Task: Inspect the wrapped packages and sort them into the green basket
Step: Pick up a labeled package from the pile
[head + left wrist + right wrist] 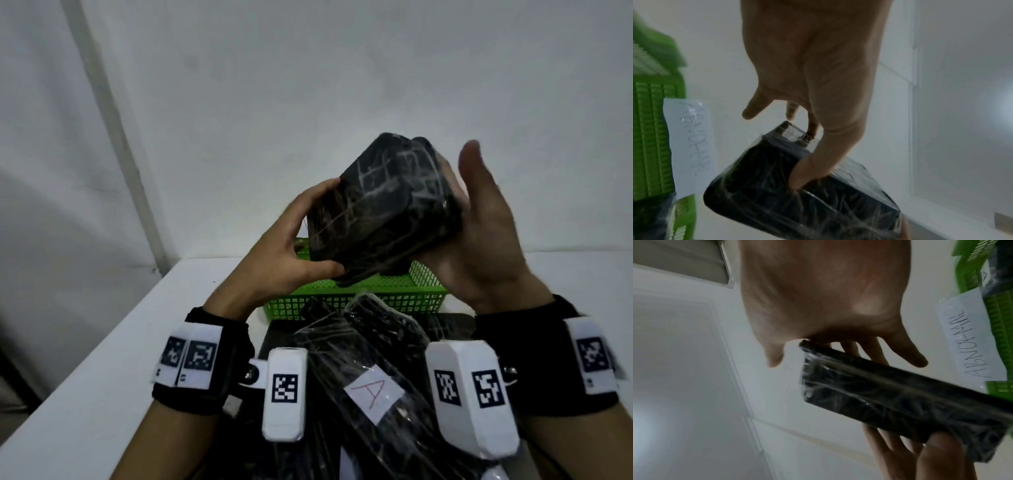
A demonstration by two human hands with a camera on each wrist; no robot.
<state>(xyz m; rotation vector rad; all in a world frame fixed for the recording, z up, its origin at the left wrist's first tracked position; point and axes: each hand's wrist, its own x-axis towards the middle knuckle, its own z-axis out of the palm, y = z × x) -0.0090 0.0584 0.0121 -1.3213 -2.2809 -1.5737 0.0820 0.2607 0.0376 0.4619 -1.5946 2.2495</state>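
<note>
I hold a black package wrapped in clear film (383, 209) tilted in the air above the green basket (342, 301). My left hand (298, 236) grips its left end, thumb underneath and fingers over the top; in the left wrist view the thumb (807, 172) curls onto the package (797, 203). My right hand (479, 219) supports the right side with a flat palm and straight fingers, thumb raised clear. Seen from the right wrist, those fingers (906, 353) spread behind the package (900, 399).
A pile of more black wrapped packages (359, 342) lies near me in front of the basket; one carries a white label marked "A" (371, 394). A paper tag reading "ABNORMAL" (690, 142) hangs on the basket (651, 129). The white table (102, 377) meets a white wall behind.
</note>
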